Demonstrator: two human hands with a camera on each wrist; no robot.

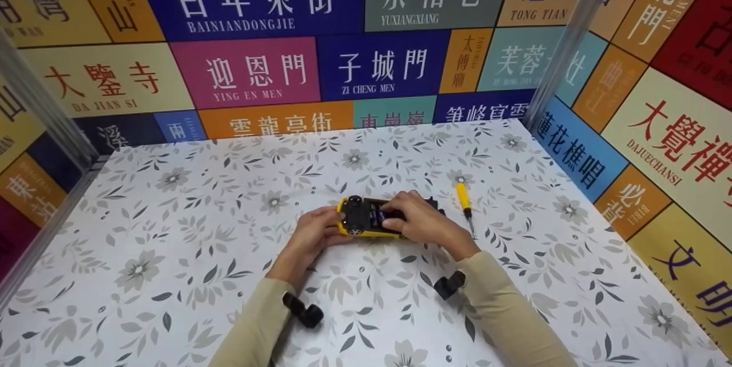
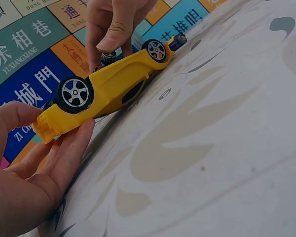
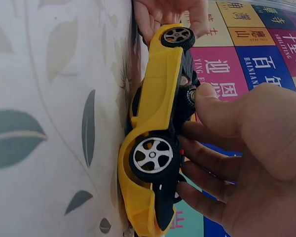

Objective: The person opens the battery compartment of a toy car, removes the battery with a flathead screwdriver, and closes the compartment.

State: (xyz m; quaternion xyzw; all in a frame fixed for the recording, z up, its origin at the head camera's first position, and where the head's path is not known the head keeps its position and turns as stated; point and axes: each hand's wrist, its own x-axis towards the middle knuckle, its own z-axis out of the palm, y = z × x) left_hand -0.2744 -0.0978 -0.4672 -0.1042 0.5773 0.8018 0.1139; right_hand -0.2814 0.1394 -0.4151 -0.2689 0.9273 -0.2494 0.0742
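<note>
A yellow toy car (image 1: 372, 234) lies upside down on the table, its black underside facing up and its wheels in the air. My left hand (image 1: 314, 231) grips one end, thumb by the underside and fingers beneath the yellow body (image 2: 121, 81). Over the middle of the underside, my right hand (image 1: 420, 218) works with thumb and fingertips at a small dark cylinder (image 2: 107, 58) that looks like a battery. In the right wrist view, the thumb touches the round end of this battery (image 3: 191, 96), while the other fingers lie along the chassis.
A screwdriver (image 1: 463, 198) with a yellow handle lies right of the car. Small dark pieces (image 1: 439, 210) sit by the car's right end. A flower-patterned cloth (image 1: 200, 298) covers the table, and panels with lettering (image 1: 246, 70) stand behind and at the sides.
</note>
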